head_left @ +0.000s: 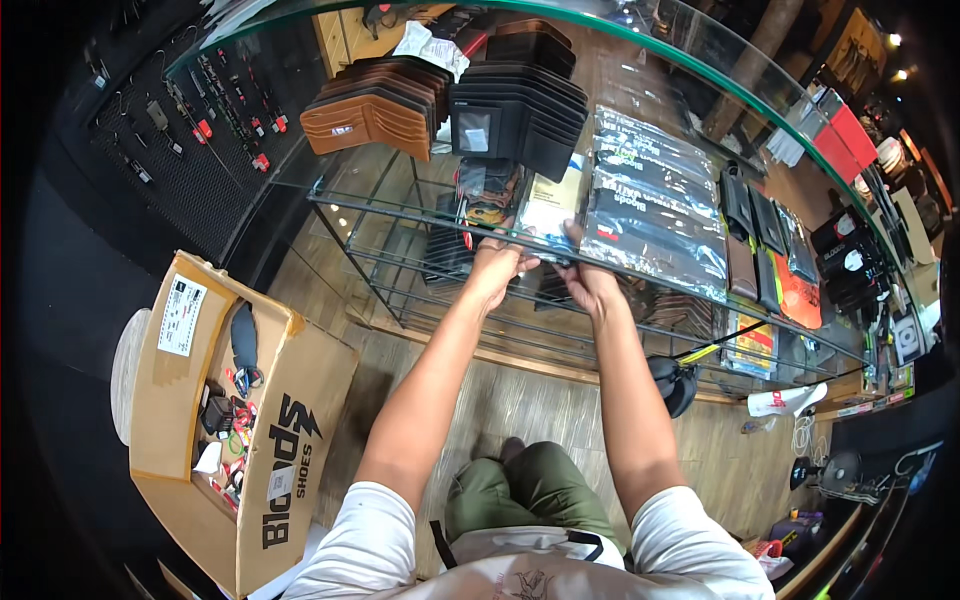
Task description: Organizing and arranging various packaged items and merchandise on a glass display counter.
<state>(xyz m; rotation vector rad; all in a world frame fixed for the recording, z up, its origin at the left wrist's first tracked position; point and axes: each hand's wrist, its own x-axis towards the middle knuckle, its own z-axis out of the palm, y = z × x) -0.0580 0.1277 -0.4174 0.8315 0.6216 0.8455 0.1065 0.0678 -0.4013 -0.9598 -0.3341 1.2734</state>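
Note:
My left hand [494,270] and my right hand [590,284] reach to the front edge of a glass shelf [400,208]. Between them lies a clear plastic packet [550,212] with a pale, partly yellow insert. Both hands are closed on its near end, the right thumb on top; some fingers are hidden behind the shelf edge. Right of the packet is a row of overlapping dark items in clear plastic bags [655,210]. Left of it stand small packs with colourful prints [486,195]. Above hang black wallets [515,110] and brown wallets [375,110], fanned open.
An open cardboard box [320,400] with mixed small goods stands on the left. Curved glass [640,38] arches over the display. More wallets [765,225] lie at the right of the shelf. A black round item [673,385] hangs below it, above the wooden floor [550,395].

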